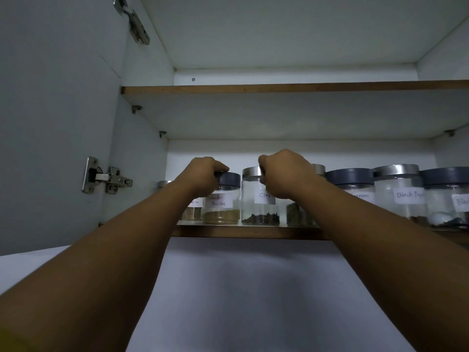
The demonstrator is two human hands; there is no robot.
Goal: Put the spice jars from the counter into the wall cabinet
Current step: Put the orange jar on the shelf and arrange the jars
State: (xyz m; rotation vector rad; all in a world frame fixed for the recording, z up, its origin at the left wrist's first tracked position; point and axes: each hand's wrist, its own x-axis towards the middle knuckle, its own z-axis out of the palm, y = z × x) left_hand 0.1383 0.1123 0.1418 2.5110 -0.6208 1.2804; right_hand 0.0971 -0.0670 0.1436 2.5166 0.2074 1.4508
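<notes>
— White wall cabinet [279, 47], door open; what stood on its lower shelf [248, 233]?
— Labelled spice jars [398, 194] in a row. Left hand [204, 177] gripped the dark lid of the powder jar [222, 199]; right hand [284, 174] clasped the steel-lidded clove jar [257, 199].

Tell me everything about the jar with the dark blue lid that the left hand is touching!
The powder jar is clear and round, looks like glass, with a dark blue lid closed on top. A white handwritten label partly reads "Powder". Tan powder fills only the bottom. It stands upright on the lower cabinet shelf, close beside the cloves jar. The left hand has its grip on the lid's left side.
</notes>
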